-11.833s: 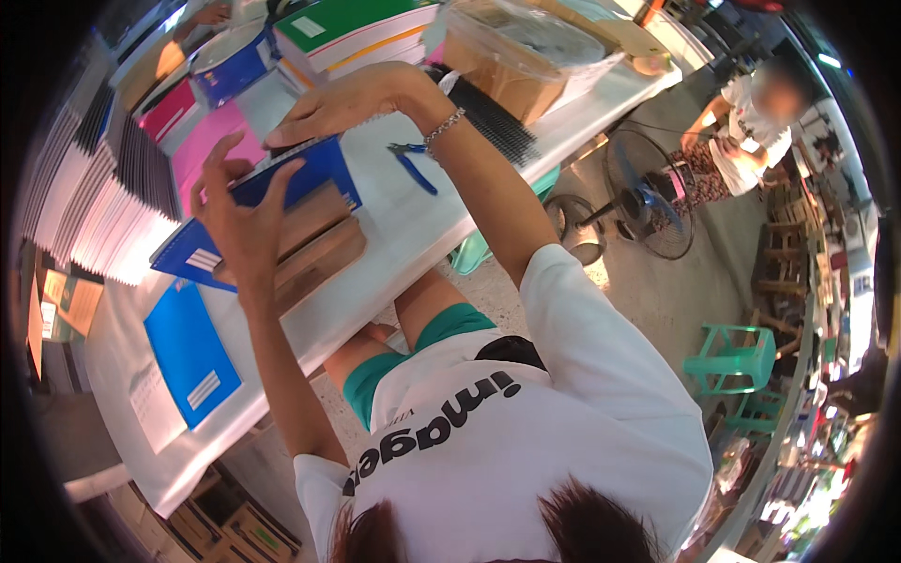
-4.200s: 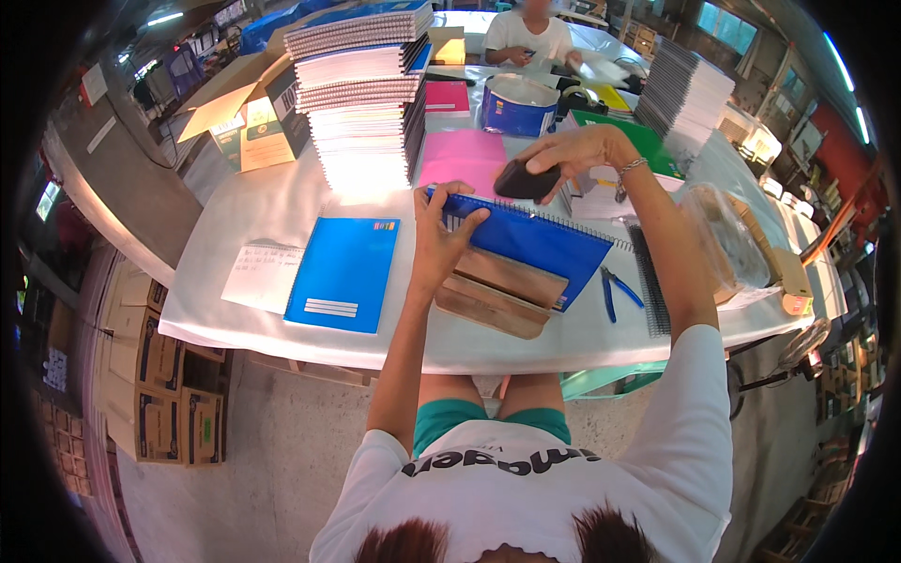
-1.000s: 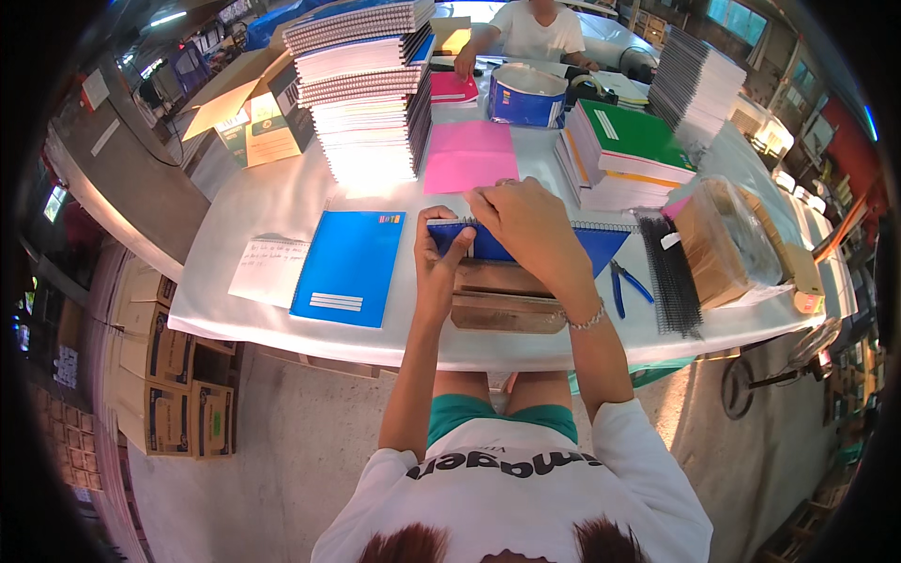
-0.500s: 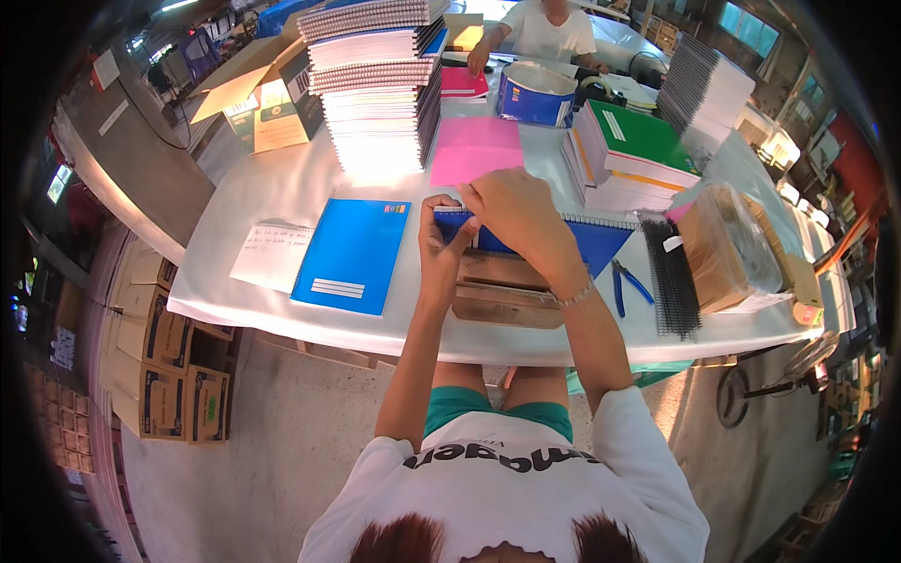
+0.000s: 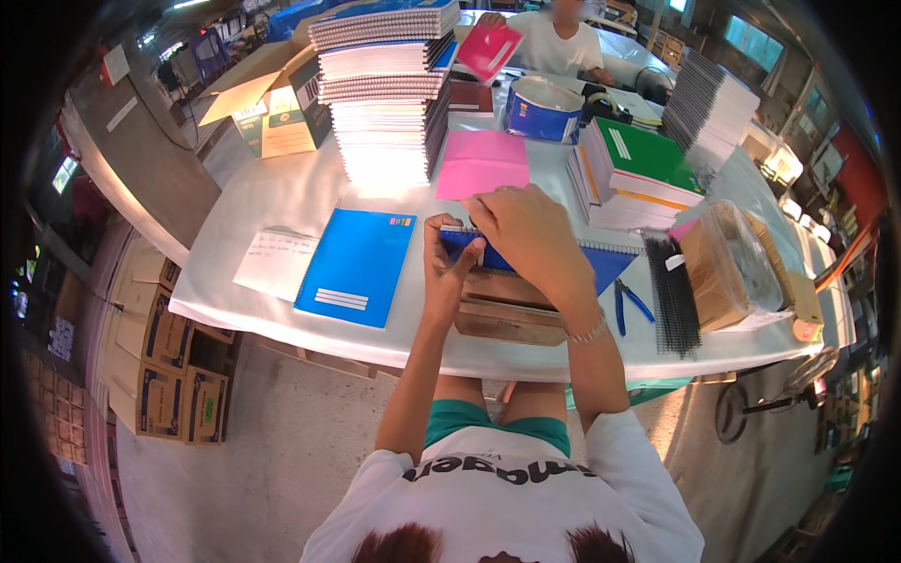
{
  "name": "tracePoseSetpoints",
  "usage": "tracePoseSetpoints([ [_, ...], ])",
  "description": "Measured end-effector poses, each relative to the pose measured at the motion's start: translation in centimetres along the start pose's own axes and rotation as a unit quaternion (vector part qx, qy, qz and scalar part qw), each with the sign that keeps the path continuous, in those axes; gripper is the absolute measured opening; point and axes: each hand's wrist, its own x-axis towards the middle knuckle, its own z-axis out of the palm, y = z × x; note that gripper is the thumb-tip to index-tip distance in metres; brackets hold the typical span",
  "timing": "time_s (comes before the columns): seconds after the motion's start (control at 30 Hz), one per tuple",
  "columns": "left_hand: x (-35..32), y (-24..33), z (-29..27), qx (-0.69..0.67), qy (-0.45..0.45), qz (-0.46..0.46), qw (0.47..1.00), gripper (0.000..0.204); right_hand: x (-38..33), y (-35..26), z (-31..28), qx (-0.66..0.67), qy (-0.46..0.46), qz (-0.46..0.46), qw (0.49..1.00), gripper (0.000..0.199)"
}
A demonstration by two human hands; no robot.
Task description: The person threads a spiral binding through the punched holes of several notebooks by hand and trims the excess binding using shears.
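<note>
A blue notebook point(image 5: 612, 266) leans with its coiled edge up against a slatted wooden block point(image 5: 507, 310) in front of me. My left hand point(image 5: 449, 258) is closed around the notebook's left end, thumb on the near side. Over the top edge bends my right hand point(image 5: 533, 235), its fingers pinched at the spiral coil point(image 5: 608, 247) near my left thumb; the fingertips are partly hidden. Blue-handled pliers point(image 5: 634, 306) and a bundle of black spiral coils point(image 5: 676, 305) lie to the right. Left of my hands rests another blue notebook point(image 5: 361, 263) on a handwritten sheet point(image 5: 270, 261).
A tall stack of spiral notebooks point(image 5: 383, 117) stands at the back left, beside an open carton point(image 5: 286, 113). Beyond my hands lies a pink sheet point(image 5: 483, 164). Green-covered books point(image 5: 648, 155) and a plastic-lined box point(image 5: 727, 267) occupy the right. Across the table, a co-worker's hand point(image 5: 490, 21) holds a red notebook point(image 5: 488, 52).
The co-worker has lifted the red notebook off the table. My view has shifted slightly, so the table sits a little lower. My hands keep nearly the same grip on the notebook.
</note>
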Motion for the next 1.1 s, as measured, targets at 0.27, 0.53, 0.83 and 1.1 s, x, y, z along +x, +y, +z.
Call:
tracePoseSetpoints([
  [0.27, 0.0, -0.3, -0.2, 0.0, 0.009, -0.007, 1.0, 0.047, 0.1, 0.4, 1.9, -0.099, -0.004, -0.057, 0.993, 0.03],
  [0.53, 0.1, 0.1, 0.2, 0.0, 0.02, -0.006, 1.0, 0.048, 0.2, 0.7, 2.5, -0.079, 0.022, -0.055, 0.995, 0.017],
  [0.83, 0.1, 0.0, 0.1, 0.026, 0.019, 0.0, 0.999, 0.049, 0.1, 0.8, 4.0, -0.054, -0.018, 0.036, 0.998, 0.027],
  [1.1, 0.1, 0.2, -0.7, 0.057, -0.02, 0.035, 0.998, 0.043, -3.1, 8.5, -2.8, 0.093, 0.301, 0.141, 0.938, 0.036],
])
